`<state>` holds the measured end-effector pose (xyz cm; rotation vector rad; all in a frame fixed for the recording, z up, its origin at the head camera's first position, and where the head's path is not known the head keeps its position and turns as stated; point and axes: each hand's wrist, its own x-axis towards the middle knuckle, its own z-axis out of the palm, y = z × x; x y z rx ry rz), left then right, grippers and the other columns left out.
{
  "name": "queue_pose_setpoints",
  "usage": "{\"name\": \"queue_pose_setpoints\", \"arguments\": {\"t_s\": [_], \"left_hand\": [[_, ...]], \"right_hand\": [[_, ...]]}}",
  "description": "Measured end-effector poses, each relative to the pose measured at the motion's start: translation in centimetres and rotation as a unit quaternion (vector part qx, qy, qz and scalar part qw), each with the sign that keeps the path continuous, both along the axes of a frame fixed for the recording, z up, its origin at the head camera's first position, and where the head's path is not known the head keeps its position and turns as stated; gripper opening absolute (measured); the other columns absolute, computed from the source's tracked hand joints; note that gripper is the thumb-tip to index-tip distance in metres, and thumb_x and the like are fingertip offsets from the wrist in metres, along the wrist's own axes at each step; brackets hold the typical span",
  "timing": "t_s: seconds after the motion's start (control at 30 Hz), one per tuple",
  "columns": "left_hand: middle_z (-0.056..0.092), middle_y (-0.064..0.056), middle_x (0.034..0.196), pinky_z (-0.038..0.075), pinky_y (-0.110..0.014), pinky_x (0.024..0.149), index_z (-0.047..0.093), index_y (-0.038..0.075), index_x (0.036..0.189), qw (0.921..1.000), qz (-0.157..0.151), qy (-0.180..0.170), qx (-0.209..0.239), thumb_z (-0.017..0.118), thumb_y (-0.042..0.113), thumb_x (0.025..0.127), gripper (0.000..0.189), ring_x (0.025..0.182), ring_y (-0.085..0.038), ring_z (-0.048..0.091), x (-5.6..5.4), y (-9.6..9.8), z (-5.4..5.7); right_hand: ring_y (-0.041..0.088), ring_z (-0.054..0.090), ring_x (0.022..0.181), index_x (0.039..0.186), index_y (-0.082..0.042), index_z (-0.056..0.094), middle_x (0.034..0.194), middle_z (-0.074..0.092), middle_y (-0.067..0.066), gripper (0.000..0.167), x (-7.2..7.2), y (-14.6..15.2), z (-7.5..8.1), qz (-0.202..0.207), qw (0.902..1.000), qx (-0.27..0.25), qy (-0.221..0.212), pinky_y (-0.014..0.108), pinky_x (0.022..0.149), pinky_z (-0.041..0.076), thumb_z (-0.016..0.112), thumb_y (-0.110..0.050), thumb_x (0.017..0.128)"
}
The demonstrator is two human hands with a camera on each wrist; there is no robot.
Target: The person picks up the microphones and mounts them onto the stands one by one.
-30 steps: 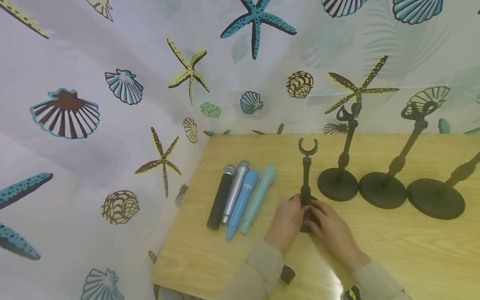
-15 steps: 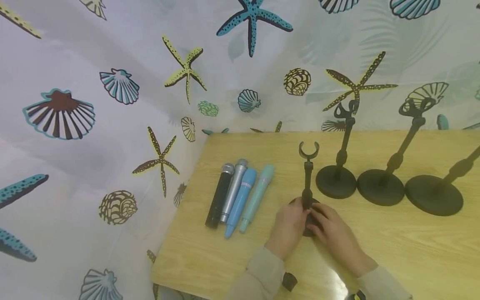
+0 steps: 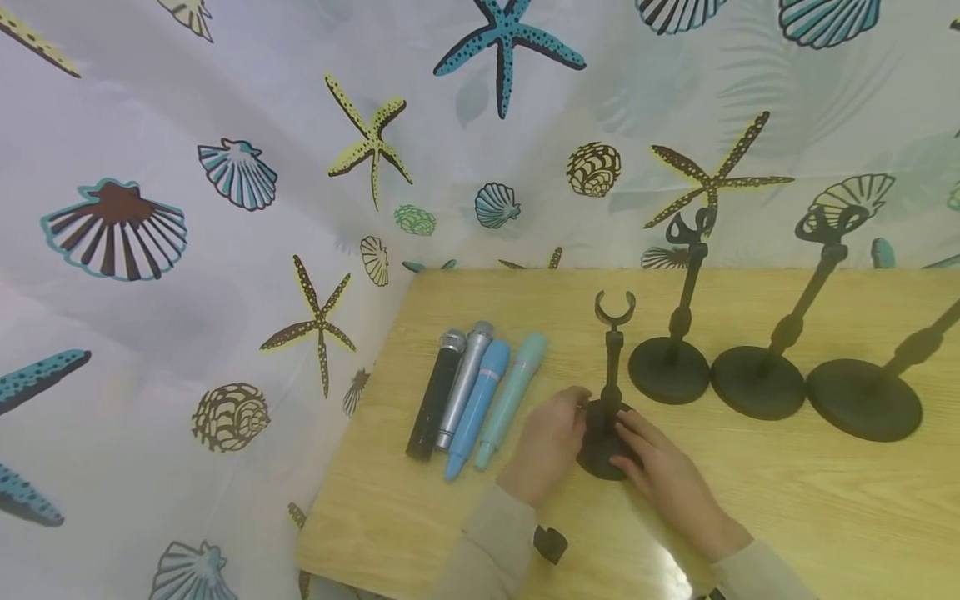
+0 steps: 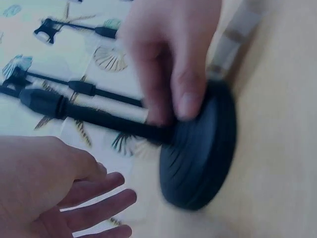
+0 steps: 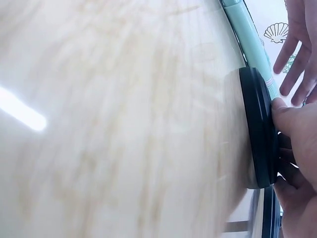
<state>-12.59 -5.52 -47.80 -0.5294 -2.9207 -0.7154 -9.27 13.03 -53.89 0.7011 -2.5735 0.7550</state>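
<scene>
A black desktop microphone stand (image 3: 603, 458) with a round base and a C-shaped clip stands upright on the wooden table. My right hand (image 3: 671, 483) holds its base from the right; in the left wrist view the thumb and fingers bend over the base's top (image 4: 198, 158). My left hand (image 3: 543, 446) is at the base's left side. Its fingers look spread and apart from the stand in the left wrist view (image 4: 49, 183). To the left lie a black microphone (image 3: 435, 404), a silver one, a blue one (image 3: 477, 408) and a mint-green one (image 3: 512, 400), side by side.
Three more black microphone stands (image 3: 670, 371) line up at the right, their bases close together. Behind and left of the table (image 3: 375, 525) hangs a white cloth (image 3: 285, 92) printed with shells and starfish.
My left hand has drawn back left from the foot of the stand's pole, exposing more of the base. The right hand stays at the base, and the stand has shifted slightly toward me.
</scene>
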Motion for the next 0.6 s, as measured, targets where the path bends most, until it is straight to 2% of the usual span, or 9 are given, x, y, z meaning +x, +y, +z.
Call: {"name": "queue_pose_setpoints", "arguments": {"t_s": [0.1,0.23,0.33,0.47,0.6], "left_hand": [[0.069,-0.004,0.117,0.057,-0.02,0.075,0.06,0.011,0.126,0.9983,0.055,0.004,-0.021,0.055,0.011,0.1,0.026,0.095,-0.015,0.068,-1.1,-1.2,0.5],[0.066,-0.011,0.112,0.058,-0.029,0.077,0.06,0.006,0.124,0.9885,0.111,0.024,-0.1,0.059,0.009,0.096,0.028,0.096,-0.023,0.065,-2.8,-2.6,1.0],[0.065,-0.014,0.108,0.058,-0.034,0.077,0.06,0.001,0.122,0.9823,0.13,0.015,-0.134,0.062,0.01,0.095,0.028,0.095,-0.027,0.064,-3.5,-3.5,0.9],[0.064,-0.015,0.105,0.058,-0.033,0.07,0.057,-0.004,0.121,0.9818,0.142,-0.004,-0.126,0.066,0.015,0.095,0.034,0.087,-0.026,0.063,-3.8,-4.1,0.1],[0.063,-0.015,0.106,0.058,-0.032,0.068,0.057,-0.003,0.119,0.9794,0.154,0.011,-0.13,0.071,0.025,0.092,0.041,0.089,-0.025,0.062,-4.1,-4.2,-0.9]], "right_hand": [[0.044,0.06,0.119,0.118,0.011,0.064,0.133,0.058,0.026,0.05,0.1,0.0,0.0,-0.002,1.0,0.006,-0.002,0.049,0.095,0.054,0.081,-0.016,0.08],[0.044,0.06,0.119,0.119,0.012,0.064,0.134,0.058,0.026,0.05,0.1,0.0,0.1,-0.001,0.9999,0.01,-0.007,0.048,0.094,0.054,0.08,-0.016,0.081],[0.044,0.06,0.119,0.119,0.012,0.064,0.134,0.058,0.026,0.05,0.1,0.1,0.1,-0.001,0.9999,0.013,-0.008,0.048,0.095,0.054,0.08,-0.016,0.081],[0.044,0.059,0.119,0.118,0.012,0.063,0.134,0.057,0.026,0.05,0.2,0.0,0.0,-0.001,0.9999,0.011,-0.008,0.048,0.095,0.054,0.08,-0.016,0.08],[0.044,0.06,0.119,0.118,0.013,0.063,0.134,0.058,0.027,0.051,0.1,0.0,0.0,-0.001,0.9999,0.014,-0.002,0.047,0.094,0.054,0.08,-0.015,0.08]]}}
